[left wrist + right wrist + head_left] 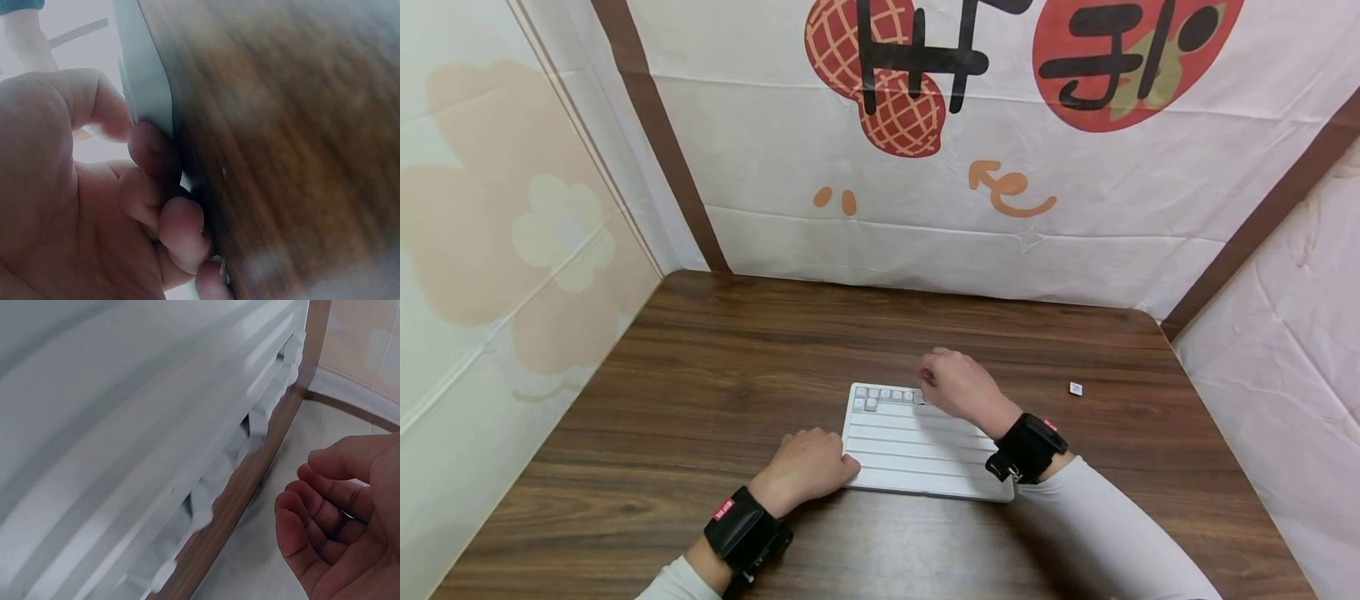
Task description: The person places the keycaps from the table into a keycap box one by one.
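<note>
A white keyboard-shaped board [917,450] with ridged rows lies on the table. Small light keycaps [885,395] sit at its upper left, along the back row and the start of the second. My left hand [808,465] grips the board's left edge near the front corner, thumb on top; in the left wrist view its fingertips [181,228] are at the edge beside the wood. My right hand [958,385] hovers over the board's back edge, beside the last keycap in the row. Its fingers [294,534] are loosely curled, with nothing visible between them and the thumb.
One loose keycap [1076,388] lies on the brown wooden table [737,350], right of the board. Printed white cloth [925,250] hangs behind the table, with more cloth at both sides. Both wrists wear black camera bands [1030,446].
</note>
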A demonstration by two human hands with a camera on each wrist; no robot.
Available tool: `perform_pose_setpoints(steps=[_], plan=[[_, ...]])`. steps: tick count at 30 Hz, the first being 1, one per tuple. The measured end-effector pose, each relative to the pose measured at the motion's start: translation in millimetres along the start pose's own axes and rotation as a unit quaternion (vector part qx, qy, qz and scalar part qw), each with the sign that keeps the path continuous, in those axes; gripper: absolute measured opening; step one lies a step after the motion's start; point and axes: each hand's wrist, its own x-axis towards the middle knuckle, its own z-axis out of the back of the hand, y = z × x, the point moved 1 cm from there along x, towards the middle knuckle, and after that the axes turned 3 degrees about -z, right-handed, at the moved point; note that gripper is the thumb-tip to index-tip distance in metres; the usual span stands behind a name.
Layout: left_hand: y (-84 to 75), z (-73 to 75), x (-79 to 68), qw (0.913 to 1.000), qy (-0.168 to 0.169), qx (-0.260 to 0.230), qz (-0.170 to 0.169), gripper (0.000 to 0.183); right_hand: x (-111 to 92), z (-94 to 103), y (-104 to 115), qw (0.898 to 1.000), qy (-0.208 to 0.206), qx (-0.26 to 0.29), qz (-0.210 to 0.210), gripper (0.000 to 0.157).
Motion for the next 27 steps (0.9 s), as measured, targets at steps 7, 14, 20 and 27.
perform_pose_setpoints(steps=[7,14,20,27], plan=[[-0.4,0.5,-1.1,1.0,0.0,-0.005,0.002,0.036,-9,8.0,-28,0.999,-0.016,-0.001,-0.035,0.015],[-0.1,0.7,-0.9,0.9999,-0.007,-0.007,-0.003,0.037,-24,20.1,-56,0.997,-0.025,-0.001,-0.068,0.017],[-0.6,1.7,-2.4,1.0,-0.002,-0.007,0.001,0.035,-38,29.2,-83,0.995,-0.023,-0.005,-0.1,0.024],[0.1,1.5,-2.2,0.9999,-0.002,-0.008,0.006,0.034,-53,36.0,-112,0.989,0.007,-0.024,-0.146,0.041]])
